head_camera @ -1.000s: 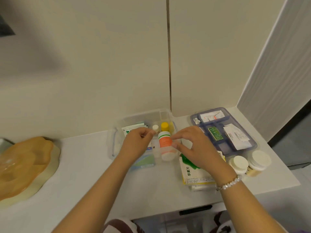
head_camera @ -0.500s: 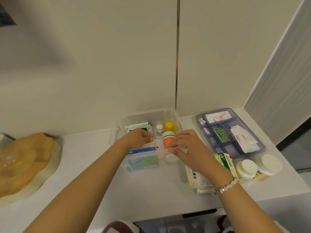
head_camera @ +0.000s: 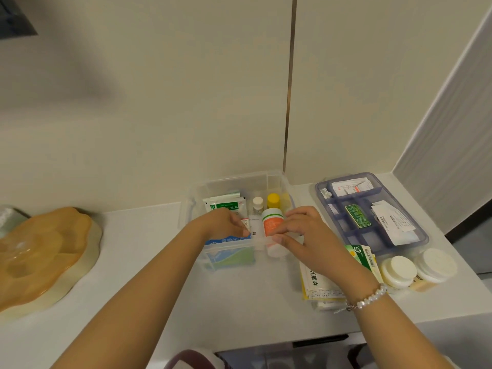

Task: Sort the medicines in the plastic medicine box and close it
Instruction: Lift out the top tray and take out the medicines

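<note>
Orange-label bottle (head_camera: 272, 225) is pinched by right hand (head_camera: 306, 235) fingers inside clear medicine box (head_camera: 239, 182); medicine packs (head_camera: 226, 207) are touched by left hand (head_camera: 226, 226), grasp unclear

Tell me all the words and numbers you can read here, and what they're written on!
"华素片": on the yellow and white box under the right wrist.
"片": on the small white box by the left hand.
"丸": last character on the green and white sachet; the rest is blurred.
Orange bottle, blue box, green label, paper leaflets, barcode box: print too small to read.
</note>
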Motion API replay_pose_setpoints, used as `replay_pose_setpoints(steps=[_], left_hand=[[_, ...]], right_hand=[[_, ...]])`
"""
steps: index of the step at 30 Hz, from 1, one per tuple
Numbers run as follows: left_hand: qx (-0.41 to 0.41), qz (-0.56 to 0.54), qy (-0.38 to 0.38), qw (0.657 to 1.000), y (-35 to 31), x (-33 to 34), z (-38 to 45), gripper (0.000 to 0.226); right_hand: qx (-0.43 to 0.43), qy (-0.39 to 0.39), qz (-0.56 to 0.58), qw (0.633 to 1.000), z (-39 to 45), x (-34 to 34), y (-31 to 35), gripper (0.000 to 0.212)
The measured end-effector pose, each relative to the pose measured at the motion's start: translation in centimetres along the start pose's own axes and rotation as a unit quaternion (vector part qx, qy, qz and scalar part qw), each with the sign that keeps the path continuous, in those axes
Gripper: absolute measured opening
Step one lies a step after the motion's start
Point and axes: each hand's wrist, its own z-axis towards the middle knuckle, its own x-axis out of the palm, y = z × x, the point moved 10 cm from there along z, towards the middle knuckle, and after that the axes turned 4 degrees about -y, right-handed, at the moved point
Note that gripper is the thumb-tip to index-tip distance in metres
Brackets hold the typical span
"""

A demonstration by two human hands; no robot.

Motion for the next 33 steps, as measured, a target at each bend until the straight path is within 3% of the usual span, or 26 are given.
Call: replay_pose_setpoints(steps=[10,17,23,26,29,33], left_hand=[[-0.009,-0.098,-0.025,0.995,0.2,-0.6,0.3,0.019],[0.037,-0.234,-0.092,0.967,-1.2,-3.1,-0.8,0.017],[0.100,-0.302,-0.164,0.934,-5.2,-7.9,-5.2,0.012],[0.130,-0.297,-0.143,0.935,-7.5,-8.7,-7.9,0.009],[0.125,-0.271,-0.121,0.947,-8.4,-8.1,-10.0,0.007],[0.092,-0.233,-0.117,0.961,-7.6,-6.8,-12.3,0.008]], right_hand=[[-0.004,-0.003,0.001,1.000,0.0,0.2,-0.3,0.019],[0.008,0.009,-0.005,1.000,0.1,0.5,-0.4,0.023],[0.026,-0.076,0.039,0.996,-0.2,-1.4,0.6,0.046],[0.013,-0.107,0.112,0.988,-0.6,-2.2,1.4,0.046],[0.027,-0.061,0.249,0.966,-1.1,-1.1,2.2,0.040],[0.030,-0.018,0.292,0.956,-2.2,0.1,3.4,0.023]])
